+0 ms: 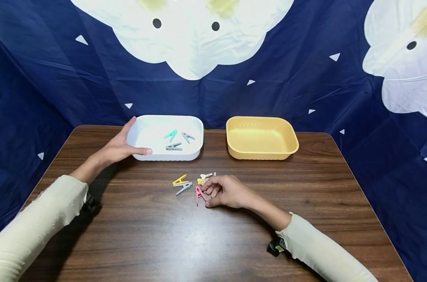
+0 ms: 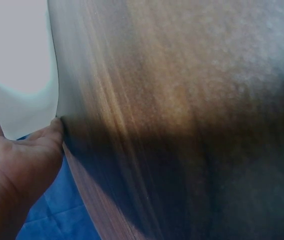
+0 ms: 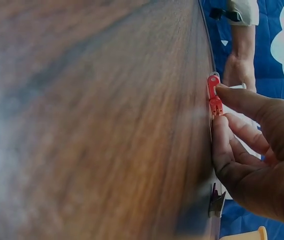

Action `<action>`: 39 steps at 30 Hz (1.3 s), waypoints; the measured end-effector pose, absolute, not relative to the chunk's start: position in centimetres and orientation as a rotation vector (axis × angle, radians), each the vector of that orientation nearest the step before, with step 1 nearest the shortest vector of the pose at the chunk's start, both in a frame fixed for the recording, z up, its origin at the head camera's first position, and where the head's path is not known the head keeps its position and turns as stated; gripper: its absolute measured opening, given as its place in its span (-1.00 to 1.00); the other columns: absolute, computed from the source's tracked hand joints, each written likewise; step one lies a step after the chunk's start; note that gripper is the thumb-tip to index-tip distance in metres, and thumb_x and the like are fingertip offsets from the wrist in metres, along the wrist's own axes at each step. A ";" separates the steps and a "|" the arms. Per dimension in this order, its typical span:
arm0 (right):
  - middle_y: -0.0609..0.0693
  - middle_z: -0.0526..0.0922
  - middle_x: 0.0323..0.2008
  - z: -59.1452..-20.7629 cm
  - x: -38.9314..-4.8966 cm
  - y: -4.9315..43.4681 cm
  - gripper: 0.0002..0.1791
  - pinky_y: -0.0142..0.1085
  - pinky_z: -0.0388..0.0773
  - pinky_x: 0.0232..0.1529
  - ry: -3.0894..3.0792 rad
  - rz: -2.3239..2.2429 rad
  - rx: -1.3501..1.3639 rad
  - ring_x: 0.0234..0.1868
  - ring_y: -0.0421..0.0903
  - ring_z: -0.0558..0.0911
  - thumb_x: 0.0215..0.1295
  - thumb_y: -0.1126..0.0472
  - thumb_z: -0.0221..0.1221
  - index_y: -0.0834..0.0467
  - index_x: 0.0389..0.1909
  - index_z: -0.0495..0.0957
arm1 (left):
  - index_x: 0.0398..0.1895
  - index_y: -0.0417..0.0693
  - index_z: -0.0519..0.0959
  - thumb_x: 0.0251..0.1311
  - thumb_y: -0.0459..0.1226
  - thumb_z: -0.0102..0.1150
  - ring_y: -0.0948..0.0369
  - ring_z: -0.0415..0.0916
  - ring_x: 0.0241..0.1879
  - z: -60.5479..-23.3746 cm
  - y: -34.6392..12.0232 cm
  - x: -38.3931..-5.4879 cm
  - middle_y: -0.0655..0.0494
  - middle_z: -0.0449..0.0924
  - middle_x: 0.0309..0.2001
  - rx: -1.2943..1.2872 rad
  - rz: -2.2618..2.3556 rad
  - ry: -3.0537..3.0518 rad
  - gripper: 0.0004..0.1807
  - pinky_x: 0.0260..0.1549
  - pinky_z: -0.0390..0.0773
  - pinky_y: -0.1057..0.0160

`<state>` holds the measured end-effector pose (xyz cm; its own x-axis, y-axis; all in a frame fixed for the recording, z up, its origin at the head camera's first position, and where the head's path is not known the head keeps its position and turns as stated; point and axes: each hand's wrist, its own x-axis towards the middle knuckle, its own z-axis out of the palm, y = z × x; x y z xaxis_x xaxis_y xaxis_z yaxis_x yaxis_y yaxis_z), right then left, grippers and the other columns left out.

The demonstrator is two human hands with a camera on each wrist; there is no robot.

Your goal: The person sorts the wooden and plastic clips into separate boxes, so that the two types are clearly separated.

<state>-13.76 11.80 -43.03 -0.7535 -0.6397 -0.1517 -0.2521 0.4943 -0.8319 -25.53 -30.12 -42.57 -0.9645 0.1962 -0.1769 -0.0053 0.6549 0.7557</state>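
My left hand point(image 1: 117, 149) lies along the left end of a white plastic basket point(image 1: 164, 158), thumb straight along the front rim and fingers at the back left corner. In the left wrist view the thumb tip touches the basket rim point(image 2: 55, 95). Inside are a teal clothespin point(image 1: 171, 134) and two grey clothespins, one near the front point(image 1: 173, 146). My right hand point(image 1: 231, 192) pinches a pink clothespin point(image 1: 199, 193) low at the tabletop, between thumb and fingertips; it looks red in the right wrist view point(image 3: 215, 95).
Left of the right hand lie a yellow clothespin point(image 1: 180, 180) and a grey-blue clothespin point(image 1: 183, 188). Small heart-topped clips point(image 1: 204, 176) sit behind its fingers, partly hidden. A yellow basket point(image 1: 262, 156) stands at the back right. Blue cloth point(image 1: 213, 98) hangs behind the wooden table point(image 1: 146, 235).
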 end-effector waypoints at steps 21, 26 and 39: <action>-0.20 0.74 -0.36 -42.9 -13.8 11.2 -0.81 -0.45 0.62 -0.18 2.374 -1.094 -0.761 -0.31 -0.37 0.64 0.30 0.25 0.60 0.05 -0.21 0.75 | 0.86 0.22 -0.58 0.21 -0.06 0.72 -0.23 -0.40 0.86 -42.6 -30.2 -25.6 -0.08 -0.56 0.89 0.160 1.217 2.623 0.65 0.77 -0.21 -0.43; -0.17 0.77 -0.36 -42.9 -14.0 11.2 -0.86 -0.47 0.64 -0.18 2.368 -1.106 -0.768 -0.32 -0.38 0.65 0.34 0.30 0.55 0.09 -0.20 0.77 | 0.86 0.23 -0.58 0.21 -0.07 0.73 -0.25 -0.36 0.85 -42.6 -30.1 -25.6 -0.09 -0.54 0.89 0.159 1.229 2.618 0.65 0.77 -0.18 -0.44; -0.16 0.77 -0.34 -42.8 -14.2 11.3 -0.95 -0.48 0.64 -0.16 2.363 -1.085 -0.827 -0.31 -0.41 0.63 0.43 0.32 0.46 0.11 -0.18 0.81 | 0.86 0.24 -0.58 0.21 -0.07 0.73 -0.25 -0.34 0.85 -42.7 -30.1 -25.7 -0.10 -0.53 0.89 0.156 1.226 2.618 0.65 0.77 -0.17 -0.43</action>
<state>-14.20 11.32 -42.84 -0.7397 -0.6627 -0.1168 -0.3433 0.5208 -0.7816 -25.69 -30.13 -42.69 -0.9640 0.1992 -0.1762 -0.0078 0.6410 0.7675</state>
